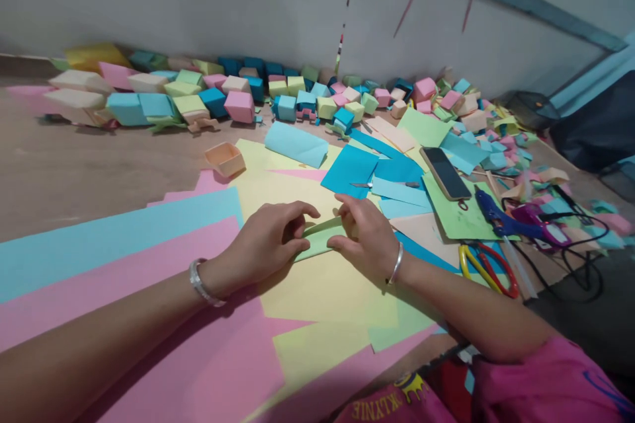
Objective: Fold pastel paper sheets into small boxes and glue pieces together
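Between my two hands lies a folded strip of light green paper (317, 238), raised along its long edges. My left hand (272, 236) has its thumb and fingers curled closed at the strip's left end. At the right end, my right hand (364, 236) pinches the same strip between thumb and fingers. Beneath them spread large yellow paper sheets (342, 291). A small open peach paper box (225, 160) stands beyond my left hand. Past my right hand lie blue paper pieces (350, 168) with a thin pointed craft tool (364, 184) on them.
Many folded paper boxes (240, 107) line the wall. To the right are a phone (445, 173), a blue glue gun (496, 211) with a black cord (578, 264), and red-and-yellow-handled scissors (489, 269). Pink sheets (213, 344) and a blue sheet (124, 228) cover the left side.
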A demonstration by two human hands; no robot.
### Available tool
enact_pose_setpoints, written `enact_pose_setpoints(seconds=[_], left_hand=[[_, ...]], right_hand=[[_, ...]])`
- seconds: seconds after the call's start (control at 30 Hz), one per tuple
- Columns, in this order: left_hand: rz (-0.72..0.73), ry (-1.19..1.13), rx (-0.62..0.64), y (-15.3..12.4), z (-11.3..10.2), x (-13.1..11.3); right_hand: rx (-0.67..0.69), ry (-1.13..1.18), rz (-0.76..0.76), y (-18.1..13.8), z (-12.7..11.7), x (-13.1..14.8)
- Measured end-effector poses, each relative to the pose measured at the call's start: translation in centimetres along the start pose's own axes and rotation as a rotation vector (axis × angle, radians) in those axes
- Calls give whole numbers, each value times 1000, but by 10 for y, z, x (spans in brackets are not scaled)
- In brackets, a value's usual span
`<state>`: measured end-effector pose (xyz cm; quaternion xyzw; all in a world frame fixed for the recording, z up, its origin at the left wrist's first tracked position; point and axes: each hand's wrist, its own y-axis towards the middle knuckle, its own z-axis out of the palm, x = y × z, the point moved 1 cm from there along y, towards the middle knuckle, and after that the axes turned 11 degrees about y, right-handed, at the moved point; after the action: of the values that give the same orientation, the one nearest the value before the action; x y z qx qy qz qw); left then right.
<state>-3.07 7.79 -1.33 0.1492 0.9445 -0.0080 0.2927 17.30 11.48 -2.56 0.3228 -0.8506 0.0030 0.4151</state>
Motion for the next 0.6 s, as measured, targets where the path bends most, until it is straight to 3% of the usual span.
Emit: enact_pose_setpoints(seconds=[0.1, 0.23, 0.37, 0.47, 0.6], left_hand=[[9, -6, -47, -2, 0, 1], [51, -32, -138, 0, -1, 3], [-37, -114, -148, 1, -1, 4], [-125, -217, -302, -2, 0, 3], [-188, -365, -499, -2, -5, 8]], right_hand=[[9, 156, 84, 1, 0, 2], [-1, 399, 83, 0, -2, -1], [-147, 546, 43, 1, -7, -3], [-242, 597, 71, 11, -10, 4], [-142, 756, 251, 40, -3, 15]])
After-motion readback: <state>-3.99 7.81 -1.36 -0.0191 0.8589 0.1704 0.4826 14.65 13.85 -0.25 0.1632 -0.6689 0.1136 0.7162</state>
